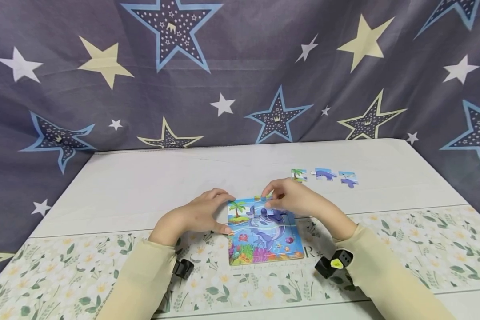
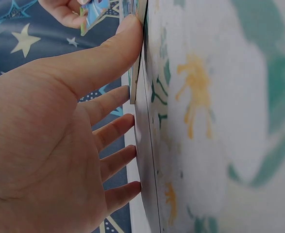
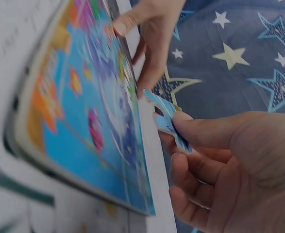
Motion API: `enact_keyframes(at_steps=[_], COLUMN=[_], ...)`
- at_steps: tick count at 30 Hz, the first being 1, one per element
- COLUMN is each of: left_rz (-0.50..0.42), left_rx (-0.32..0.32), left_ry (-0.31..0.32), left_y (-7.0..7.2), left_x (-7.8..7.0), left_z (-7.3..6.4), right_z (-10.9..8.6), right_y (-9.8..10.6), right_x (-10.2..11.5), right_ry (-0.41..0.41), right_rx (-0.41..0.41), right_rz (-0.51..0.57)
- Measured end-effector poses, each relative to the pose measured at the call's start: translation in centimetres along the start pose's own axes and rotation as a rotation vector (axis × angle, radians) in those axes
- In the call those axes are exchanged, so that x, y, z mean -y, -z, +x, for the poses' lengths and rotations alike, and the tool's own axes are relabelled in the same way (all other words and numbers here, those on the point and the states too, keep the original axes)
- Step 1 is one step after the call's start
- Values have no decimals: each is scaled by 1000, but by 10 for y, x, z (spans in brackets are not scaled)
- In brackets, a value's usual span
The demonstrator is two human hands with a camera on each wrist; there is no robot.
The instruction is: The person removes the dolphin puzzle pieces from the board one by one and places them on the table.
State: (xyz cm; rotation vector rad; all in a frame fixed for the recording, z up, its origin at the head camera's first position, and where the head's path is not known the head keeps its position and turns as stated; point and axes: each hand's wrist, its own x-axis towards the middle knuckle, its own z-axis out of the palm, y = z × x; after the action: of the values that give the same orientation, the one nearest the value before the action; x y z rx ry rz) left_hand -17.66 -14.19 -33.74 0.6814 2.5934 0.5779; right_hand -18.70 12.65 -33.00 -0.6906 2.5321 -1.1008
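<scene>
A picture puzzle (image 1: pixel 264 240) with dolphins, a palm tree and coral lies flat on the table. My left hand (image 1: pixel 202 214) is at its left side, fingers spread, with the thumb on the near part of the edge and the fingertips by the upper left corner. In the left wrist view the thumb (image 2: pixel 118 51) presses the board's rim. Over the top part of the picture, my right hand (image 1: pixel 294 195) pinches a blue puzzle piece (image 3: pixel 165 116) between thumb and fingers. That piece is tilted and held above the board in the right wrist view.
Beyond the right hand lie three loose puzzle pieces: one with a palm tree (image 1: pixel 298 174), one with a purple-blue shape (image 1: pixel 325 174) and another like it (image 1: pixel 348 178). A floral cloth strip (image 1: pixel 208 293) crosses the white table. A star-patterned curtain (image 1: pixel 240 66) hangs behind.
</scene>
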Motion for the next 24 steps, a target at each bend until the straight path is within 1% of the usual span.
enact_keyframes(at_steps=[2, 7, 10, 14, 18, 24], left_rz=[-2, -9, -12, -7, -13, -12], left_rx=[4, 10, 7, 5, 11, 13], left_ry=[2, 9, 1, -5, 4, 4], left_y=[0, -1, 0, 0, 0, -1], left_x=[1, 4, 4, 3, 2, 2], left_z=[-1, -3, -4, -4, -3, -1], right_z=[0, -1, -3, -6, -8, -13], right_y=[5, 20, 29, 36, 43, 56], right_x=[-4, -13, -17, -23, -31, -42], right_ry=[-5, -33, -42, -34, -46, -107], right_rx=[-11, -52, -84, -109, -125, -171], right_rz=[8, -11, -21, -18, -51, -75])
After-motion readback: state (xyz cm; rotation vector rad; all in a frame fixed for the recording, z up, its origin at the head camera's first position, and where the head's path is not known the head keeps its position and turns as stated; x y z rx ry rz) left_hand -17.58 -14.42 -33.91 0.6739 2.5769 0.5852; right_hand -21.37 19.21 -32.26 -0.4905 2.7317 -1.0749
